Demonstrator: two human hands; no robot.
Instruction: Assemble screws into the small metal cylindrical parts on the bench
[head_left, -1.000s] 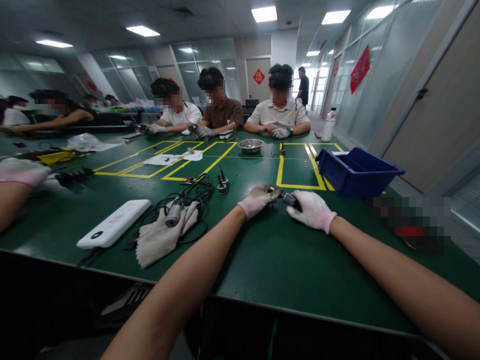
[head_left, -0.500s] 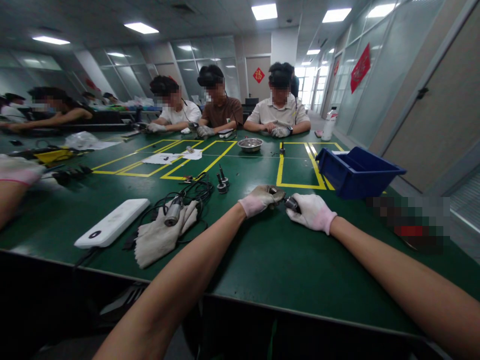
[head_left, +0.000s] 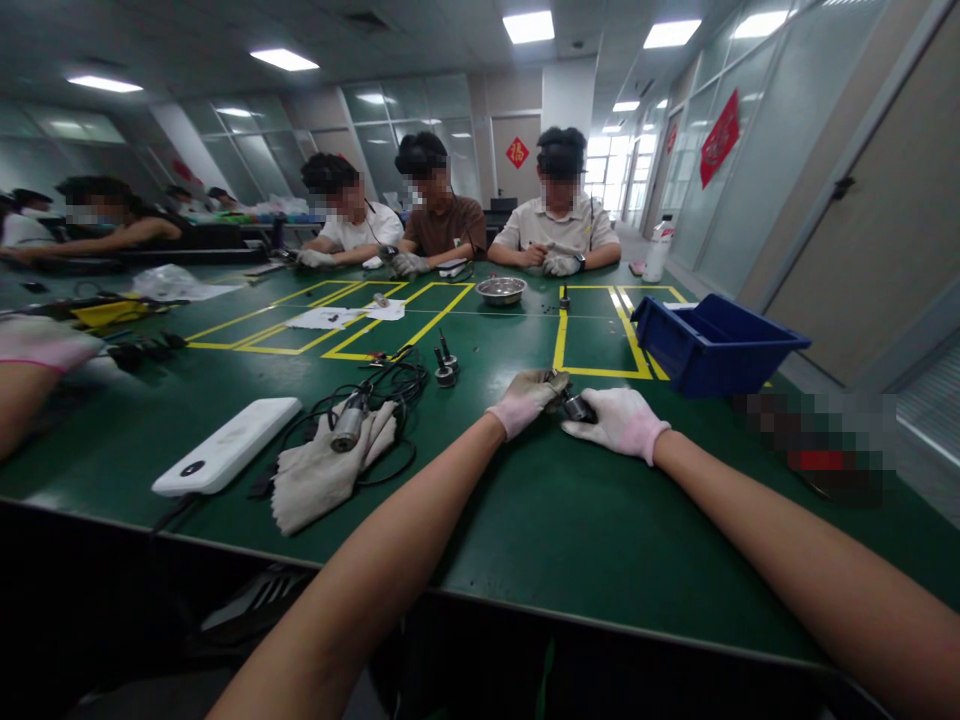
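My left hand [head_left: 523, 402], in a white and pink work glove with dirty fingertips, is closed around something its fingers mostly hide. Close beside it, my right hand [head_left: 619, 422], gloved alike, grips a dark cylindrical metal part [head_left: 577, 407]. The part's left end reaches the left fingertips; whether the two held pieces are joined I cannot tell. To the left stand two dark round parts with upright shafts [head_left: 445, 368]. A silver cylindrical tool [head_left: 347, 425] with a black cable lies on a grey cloth [head_left: 319, 480].
A white power strip [head_left: 229, 447] lies at the front left of the green table [head_left: 510, 540]. Ahead are a steel bowl [head_left: 501, 290] and yellow tape outlines. A blue bin [head_left: 720, 345] stands right. Co-workers sit opposite; another person's gloved hand [head_left: 45, 340] is at far left.
The right hand has moved slightly left, bringing the dark cylinder against the left fingertips. My left hand has shifted a little right, and the metal piece seen in its fingers is now mostly hidden.
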